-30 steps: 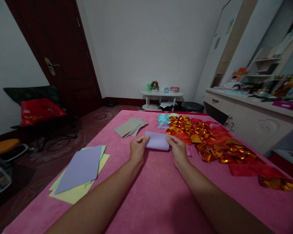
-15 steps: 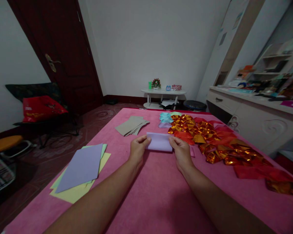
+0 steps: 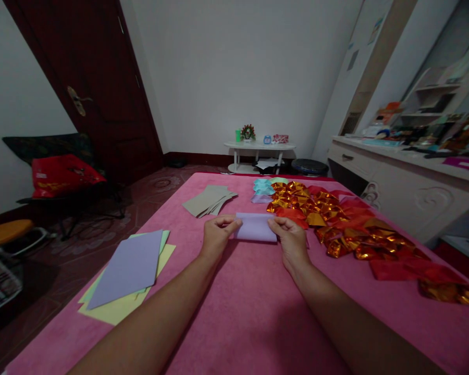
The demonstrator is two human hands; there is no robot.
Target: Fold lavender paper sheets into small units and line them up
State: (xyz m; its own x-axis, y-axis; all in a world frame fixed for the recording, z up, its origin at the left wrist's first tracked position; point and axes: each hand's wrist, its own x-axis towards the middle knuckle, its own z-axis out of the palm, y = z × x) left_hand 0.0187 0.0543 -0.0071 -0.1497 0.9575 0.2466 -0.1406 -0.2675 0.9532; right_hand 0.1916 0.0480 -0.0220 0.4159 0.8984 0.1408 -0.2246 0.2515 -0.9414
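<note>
A folded lilac paper (image 3: 255, 227) lies on the pink tablecloth (image 3: 250, 307) in the middle of the view. My left hand (image 3: 216, 235) pinches its left end with curled fingers. My right hand (image 3: 291, 239) pinches its right end the same way. Both forearms reach in from the bottom of the view.
A stack of lilac, green and yellow sheets (image 3: 128, 271) lies at the left. Grey cards (image 3: 209, 200) fan out further back. Folded blue and lilac pieces (image 3: 262, 188) and a long heap of red and gold foil pieces (image 3: 347, 224) run along the right. A white dresser (image 3: 406, 182) stands at the right.
Both hands have stayed on the ends of the lilac paper, which now looks flatter and more tightly folded. The view has shifted slightly.
</note>
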